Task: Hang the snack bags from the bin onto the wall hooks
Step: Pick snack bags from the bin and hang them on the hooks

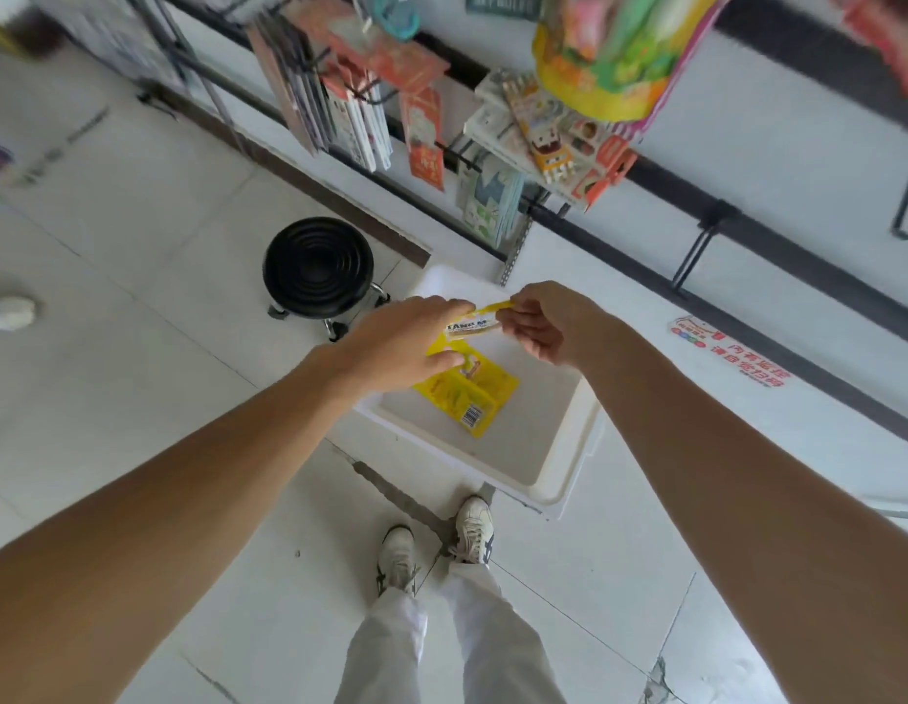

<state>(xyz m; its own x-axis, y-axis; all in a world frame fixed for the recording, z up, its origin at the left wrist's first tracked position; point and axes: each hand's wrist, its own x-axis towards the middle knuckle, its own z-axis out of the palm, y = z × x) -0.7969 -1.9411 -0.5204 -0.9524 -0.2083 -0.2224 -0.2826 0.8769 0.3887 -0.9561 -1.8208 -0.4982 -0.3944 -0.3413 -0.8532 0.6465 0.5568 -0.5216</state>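
A small yellow plastic snack bag with a white printed label strip (473, 325) is held just above centre frame. It is tilted nearly edge-on, pinched at its left end by the left hand (396, 348) and at its right end by the right hand (543, 325). Directly below it, a second flat yellow snack bag with a barcode (472, 398) lies face down and askew on the floor of a white rectangular plastic bin (568, 449) at mid-frame. Black metal wall hooks (693, 259) jut from a dark rail at upper right; those further left carry hanging packets.
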